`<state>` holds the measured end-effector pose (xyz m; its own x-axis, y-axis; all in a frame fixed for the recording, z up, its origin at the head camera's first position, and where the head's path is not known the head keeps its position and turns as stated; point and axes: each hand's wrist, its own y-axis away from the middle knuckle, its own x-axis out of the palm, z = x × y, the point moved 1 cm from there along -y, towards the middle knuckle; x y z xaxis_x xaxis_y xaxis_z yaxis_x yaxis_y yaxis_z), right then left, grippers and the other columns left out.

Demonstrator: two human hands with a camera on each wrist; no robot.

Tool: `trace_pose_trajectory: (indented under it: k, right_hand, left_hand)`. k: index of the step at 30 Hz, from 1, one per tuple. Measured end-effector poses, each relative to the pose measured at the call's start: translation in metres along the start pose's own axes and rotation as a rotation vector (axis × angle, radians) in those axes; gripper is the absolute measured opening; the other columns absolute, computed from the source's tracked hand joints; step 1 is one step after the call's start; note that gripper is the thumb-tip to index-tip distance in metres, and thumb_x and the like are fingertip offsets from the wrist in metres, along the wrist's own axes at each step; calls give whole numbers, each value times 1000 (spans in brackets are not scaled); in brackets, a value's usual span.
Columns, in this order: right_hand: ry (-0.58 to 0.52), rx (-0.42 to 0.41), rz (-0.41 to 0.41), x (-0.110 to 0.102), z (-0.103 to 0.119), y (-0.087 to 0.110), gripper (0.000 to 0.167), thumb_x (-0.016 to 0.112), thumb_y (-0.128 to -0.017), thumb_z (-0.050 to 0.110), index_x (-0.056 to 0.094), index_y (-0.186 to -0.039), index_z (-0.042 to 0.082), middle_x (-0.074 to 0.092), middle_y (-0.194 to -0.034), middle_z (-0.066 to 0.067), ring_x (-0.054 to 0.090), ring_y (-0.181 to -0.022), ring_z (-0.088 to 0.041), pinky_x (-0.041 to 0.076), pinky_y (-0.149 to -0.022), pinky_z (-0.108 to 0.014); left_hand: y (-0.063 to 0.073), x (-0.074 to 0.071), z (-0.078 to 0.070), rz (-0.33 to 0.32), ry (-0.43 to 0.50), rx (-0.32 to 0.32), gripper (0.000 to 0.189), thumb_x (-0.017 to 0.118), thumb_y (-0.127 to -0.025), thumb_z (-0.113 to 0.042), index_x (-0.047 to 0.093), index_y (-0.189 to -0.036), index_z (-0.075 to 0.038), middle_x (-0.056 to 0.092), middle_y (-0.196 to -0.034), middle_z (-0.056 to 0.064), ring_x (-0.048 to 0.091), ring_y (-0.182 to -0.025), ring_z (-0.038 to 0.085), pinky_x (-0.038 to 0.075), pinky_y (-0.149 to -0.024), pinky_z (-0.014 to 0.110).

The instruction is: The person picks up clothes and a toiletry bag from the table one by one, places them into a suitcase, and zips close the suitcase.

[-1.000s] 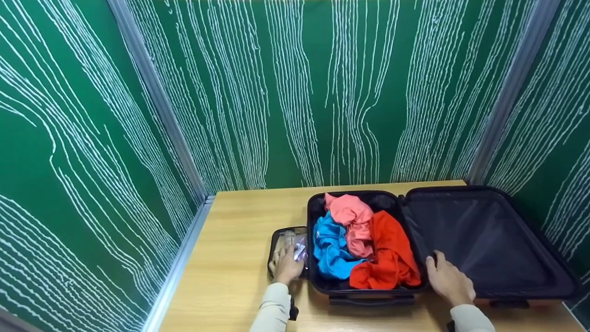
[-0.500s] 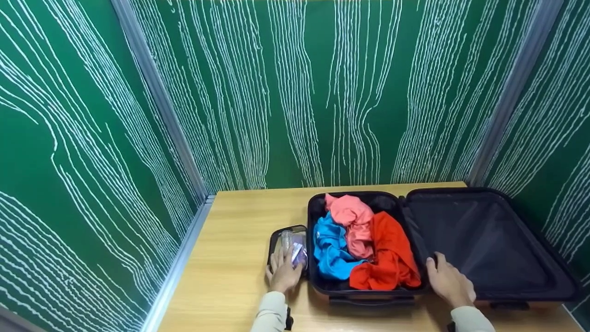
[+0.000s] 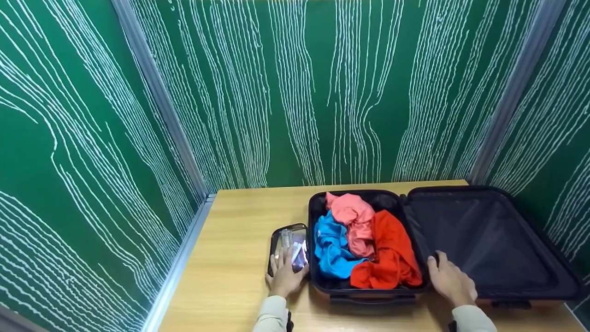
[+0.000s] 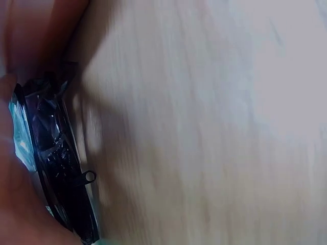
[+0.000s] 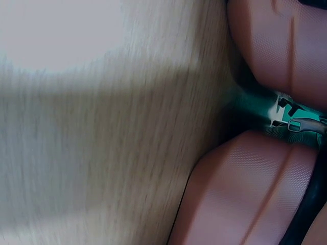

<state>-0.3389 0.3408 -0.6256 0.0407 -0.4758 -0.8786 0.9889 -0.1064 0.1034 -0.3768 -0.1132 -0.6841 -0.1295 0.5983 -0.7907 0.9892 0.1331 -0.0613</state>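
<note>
In the head view, the left hand (image 3: 285, 279) lies straight-fingered over a clear, black-edged pouch (image 3: 298, 242), apparently steadying it beside a black-lined suitcase (image 3: 368, 292) holding crumpled blue (image 3: 329, 251), pink (image 3: 352, 214) and red cloth (image 3: 394, 253). The right hand (image 3: 451, 282) is at the hinge side; whether it grips, I cannot tell.

The left wrist view shows the pouch's black zip puller (image 4: 88, 177); the right, textured orange-brown shells (image 5: 255, 184).

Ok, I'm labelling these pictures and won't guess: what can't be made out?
What the pouch holds: head view, glare and the left hand cover part.
Bottom of the suitcase: head view, mostly under the cloths.
Whether the right hand grips anything: head view, its back hides the underside; right wrist view, the edge crops it.
Left hand's outline: left wrist view, blurred, cut off by the left edge.
</note>
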Motion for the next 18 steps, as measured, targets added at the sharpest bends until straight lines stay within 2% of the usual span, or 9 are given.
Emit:
trace_pose_trajectory:
  k: [6, 13, 18]
  right_hand:
    - [-3, 2, -12, 1, -1, 0, 82, 9, -105, 61, 28, -154, -2, 48, -146, -36, 53, -122, -60, 47, -84, -69]
    - [-8, -12, -48, 3, -1, 2, 76, 13, -107, 56, 31, -153, -1, 50, -144, -36, 55, -120, -60, 48, -84, -68]
    - [-7, -3, -32, 1, 0, 2, 79, 11, -106, 59, 30, -154, 0, 48, -146, -35, 54, -122, -59, 47, -85, -68]
  left_hand:
    - [2, -1, -2, -14, -20, 7, 89, 66, -83, -69, 33, -159, -37, 28, -169, 6, 18, -156, 46, 13, -110, 84]
    - [0, 2, -1, -37, -27, 24, 91, 69, -82, -66, 36, -158, -31, 32, -167, 11, 23, -154, 47, 18, -106, 85]
    - [0, 3, -3, -66, -47, 24, 93, 71, -80, -66, 38, -158, -27, 34, -166, 12, 28, -153, 46, 22, -106, 84]
